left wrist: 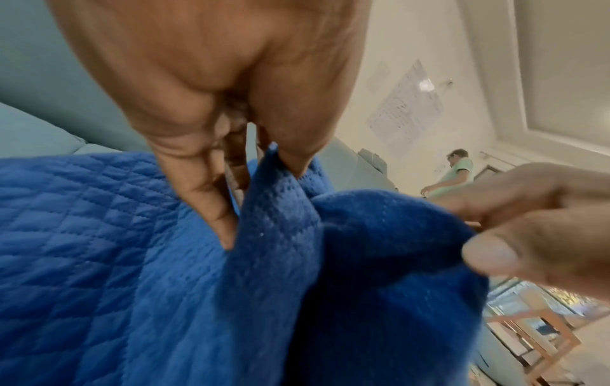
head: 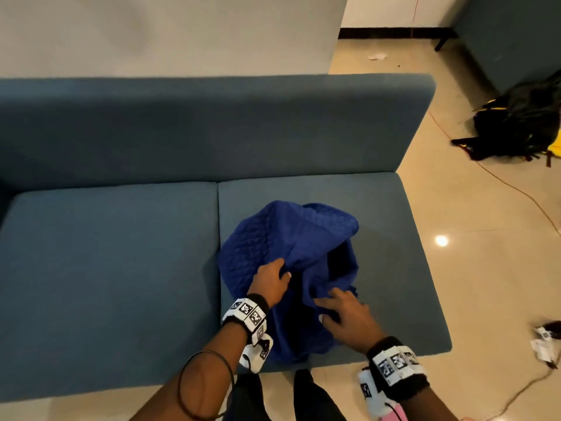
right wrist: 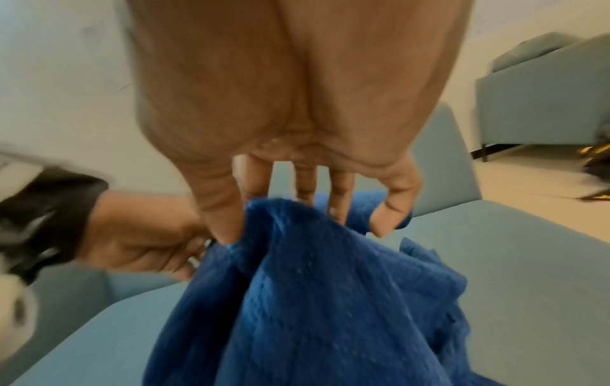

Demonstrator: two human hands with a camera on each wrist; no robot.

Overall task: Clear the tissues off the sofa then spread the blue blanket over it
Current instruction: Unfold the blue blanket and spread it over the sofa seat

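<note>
Your left hand point(left wrist: 211, 86) pinches a fold of the blue blanket point(head: 288, 253); right hand point(head: 349, 317) fingers curl into the fabric beside it, probably hunting an edge. Blanket sits bunched on the sofa point(head: 121, 268) right cushion, long axis front-to-back. No tissues visible on seat.

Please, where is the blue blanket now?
In the head view the blue blanket lies bunched on the right seat cushion of the sofa, near its front edge, with the left hand and right hand on it.

Quilted royal-blue blanket point(head: 288, 238), teal sofa point(head: 121, 253)
</note>
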